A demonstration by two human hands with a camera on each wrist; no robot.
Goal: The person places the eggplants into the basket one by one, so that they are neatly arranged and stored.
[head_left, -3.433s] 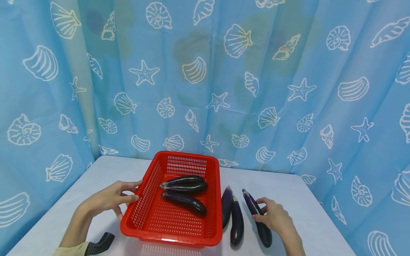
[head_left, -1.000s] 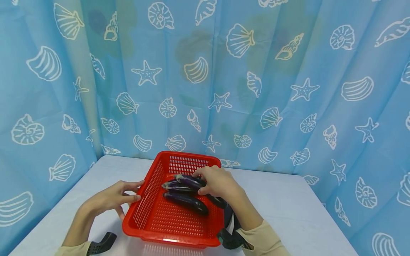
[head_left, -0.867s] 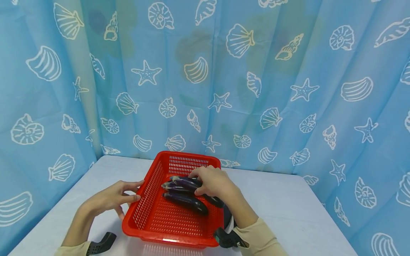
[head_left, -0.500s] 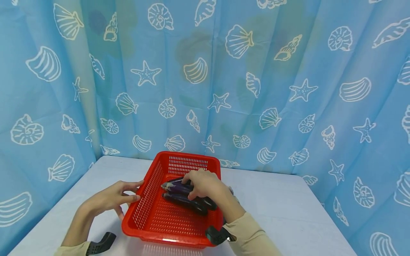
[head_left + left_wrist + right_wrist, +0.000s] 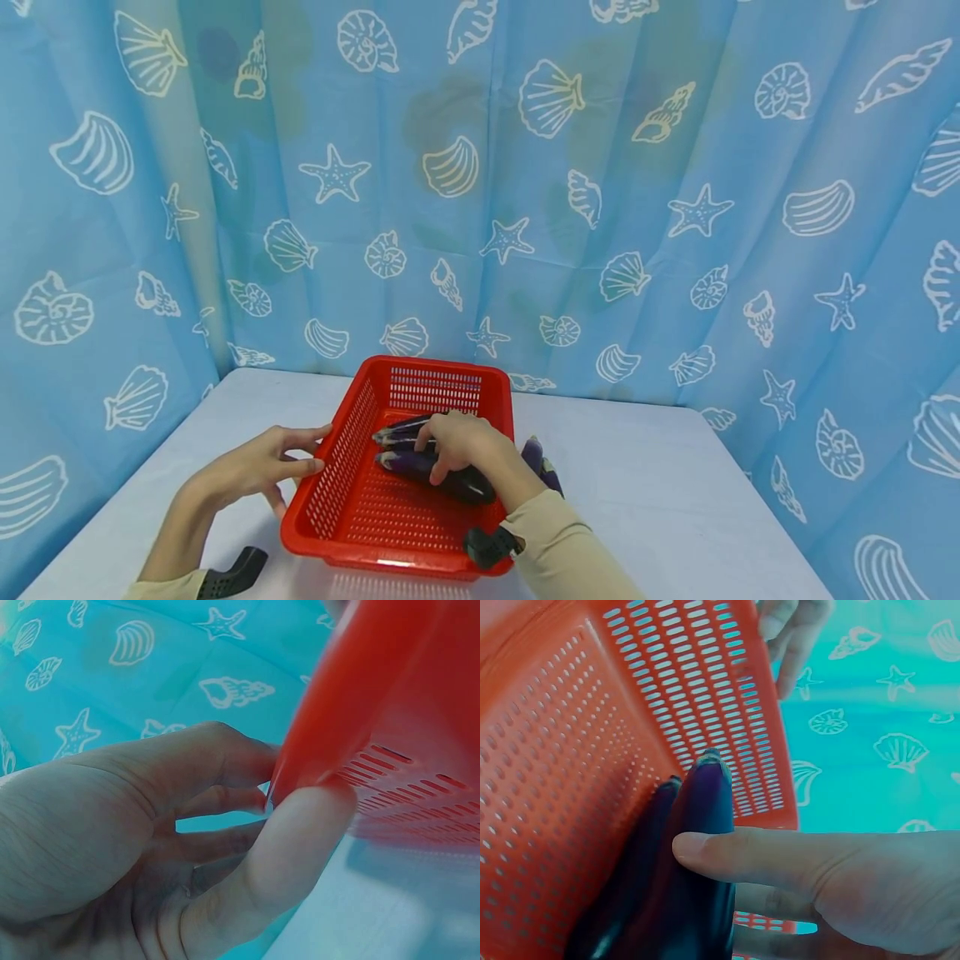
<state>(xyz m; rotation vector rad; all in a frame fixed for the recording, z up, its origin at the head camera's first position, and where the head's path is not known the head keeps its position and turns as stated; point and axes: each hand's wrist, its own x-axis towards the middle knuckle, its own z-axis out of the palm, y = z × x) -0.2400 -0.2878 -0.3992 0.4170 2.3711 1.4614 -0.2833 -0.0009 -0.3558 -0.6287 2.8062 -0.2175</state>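
Observation:
A red perforated plastic basket (image 5: 397, 562) stands on the white table, and my left hand (image 5: 258, 467) pinches its left rim. The left wrist view shows the thumb (image 5: 300, 840) on the rim's near side, with the index finger behind. My right hand (image 5: 461, 442) reaches into the basket and grips a dark purple eggplant (image 5: 705, 810), its thumb (image 5: 712, 851) laid over the skin near the stem end. That eggplant lies low among the others, over the front one. Further eggplants (image 5: 393, 433) lie behind it, partly hidden by the hand.
Right of the basket, two more eggplants (image 5: 532, 454) lie on the table (image 5: 637, 467), mostly hidden by the right forearm and sleeve. A blue shell-patterned curtain (image 5: 480, 208) hangs behind and at both sides.
My right hand has brought an eggplant from the table right of the basket into it, then shifted left and towards the front, lowering it onto the others. The left hand keeps its hold.

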